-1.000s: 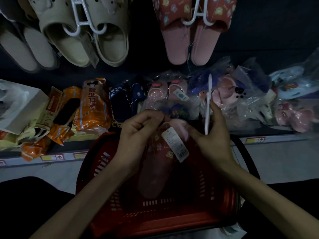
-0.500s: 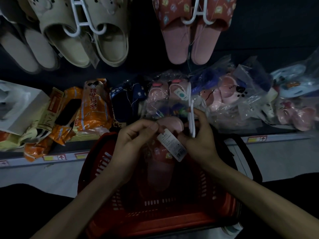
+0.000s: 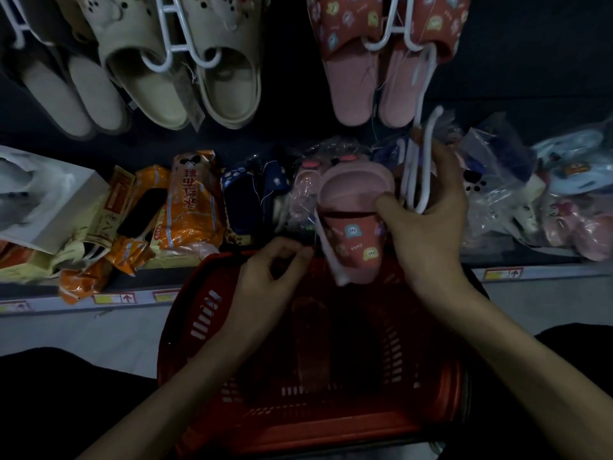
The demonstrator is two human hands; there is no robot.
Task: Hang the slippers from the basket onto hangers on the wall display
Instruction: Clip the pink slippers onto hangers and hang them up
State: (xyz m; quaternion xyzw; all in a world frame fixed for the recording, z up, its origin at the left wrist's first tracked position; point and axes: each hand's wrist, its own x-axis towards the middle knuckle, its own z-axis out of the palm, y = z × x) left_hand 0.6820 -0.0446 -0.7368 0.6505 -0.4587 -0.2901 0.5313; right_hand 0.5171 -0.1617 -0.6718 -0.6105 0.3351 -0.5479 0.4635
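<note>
Lifted from the basket [image 3: 212, 313], fabric slipper [image 3: 353, 227] and wire hanger [image 3: 414, 167] in right hand [image 3: 428, 224]; left hand [image 3: 268, 270] pinched.

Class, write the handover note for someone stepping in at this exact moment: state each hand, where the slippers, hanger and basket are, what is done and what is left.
Right hand: grip shut on the white plastic hanger and the red cartoon-print slipper with pink sole, held above the red plastic basket.
Left hand: fingers pinched beside the slipper; what they hold is too dark to tell.
Done: a matching red pair and beige pairs hang on the wall.
Left: fit this slipper onto the hanger, add its mate, hang them. A dark slipper shape lies in the basket.
</note>
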